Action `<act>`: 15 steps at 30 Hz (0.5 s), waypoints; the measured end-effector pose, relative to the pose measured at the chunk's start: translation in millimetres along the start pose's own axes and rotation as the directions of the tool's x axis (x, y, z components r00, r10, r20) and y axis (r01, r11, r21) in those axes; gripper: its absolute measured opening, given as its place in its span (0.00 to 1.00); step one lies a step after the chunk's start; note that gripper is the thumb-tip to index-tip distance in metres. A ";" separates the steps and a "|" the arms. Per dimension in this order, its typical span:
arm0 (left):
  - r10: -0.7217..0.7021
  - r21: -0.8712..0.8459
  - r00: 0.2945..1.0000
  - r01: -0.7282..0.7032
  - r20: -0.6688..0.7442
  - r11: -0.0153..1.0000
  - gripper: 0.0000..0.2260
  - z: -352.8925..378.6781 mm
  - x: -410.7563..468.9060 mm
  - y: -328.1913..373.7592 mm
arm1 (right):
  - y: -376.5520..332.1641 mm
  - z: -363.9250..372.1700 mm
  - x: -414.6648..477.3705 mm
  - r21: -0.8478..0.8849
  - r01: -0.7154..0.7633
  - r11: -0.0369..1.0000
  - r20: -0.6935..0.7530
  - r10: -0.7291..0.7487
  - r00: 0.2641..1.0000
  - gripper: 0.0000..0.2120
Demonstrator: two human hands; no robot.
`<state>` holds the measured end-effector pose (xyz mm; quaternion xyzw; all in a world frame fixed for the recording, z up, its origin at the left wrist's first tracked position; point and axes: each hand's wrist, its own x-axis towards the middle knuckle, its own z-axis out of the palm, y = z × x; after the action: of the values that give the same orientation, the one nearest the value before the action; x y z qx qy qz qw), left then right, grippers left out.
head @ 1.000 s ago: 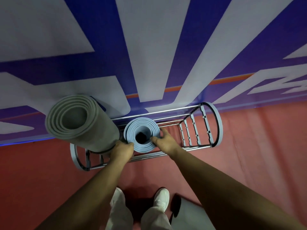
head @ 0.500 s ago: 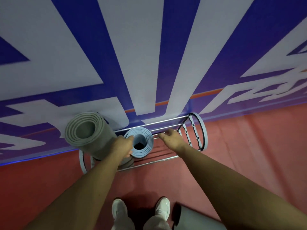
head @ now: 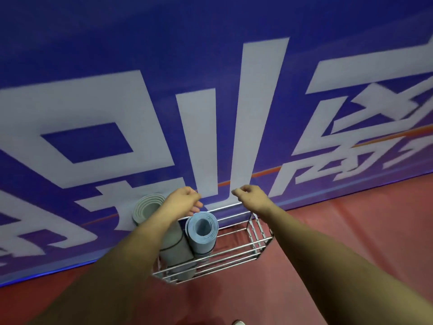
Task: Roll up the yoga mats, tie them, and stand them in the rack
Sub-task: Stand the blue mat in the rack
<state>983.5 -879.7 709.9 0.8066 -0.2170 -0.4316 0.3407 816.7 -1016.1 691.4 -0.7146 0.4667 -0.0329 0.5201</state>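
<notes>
At frame centre, the grey mat (head: 173, 240) and blue mat (head: 202, 233) are standing side by side in the wire rack (head: 236, 252), which is sitting on the red floor (head: 351, 231) against the blue banner (head: 93, 55). The left hand (head: 184, 202) and right hand (head: 251, 197) are hovering above them with fingers loosely curled, gripping nothing. The left forearm is crossing in front of the grey mat, hiding part of it.

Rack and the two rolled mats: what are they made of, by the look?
Rack: looks like metal, thin round bars with a bright chrome-like shine. Grey mat: likely foam, matte, thick soft-edged layers in the end spiral; a dark band wraps it. Blue mat: probably foam too, matte, with thinner, tighter layers. The exact foam type can't be told from here.
</notes>
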 end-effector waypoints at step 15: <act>0.305 0.185 0.945 -0.322 0.116 0.928 0.08 -6.2 -193.3 -92.7 | 37.9 78.5 -265.4 0.018 0.021 1.000 -0.282 -0.015 0.959 0.17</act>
<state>890.8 -690.4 750.0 0.7726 -0.4002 -0.3813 0.3122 685.3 -774.9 742.6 -0.7014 0.5291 -0.1439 0.4555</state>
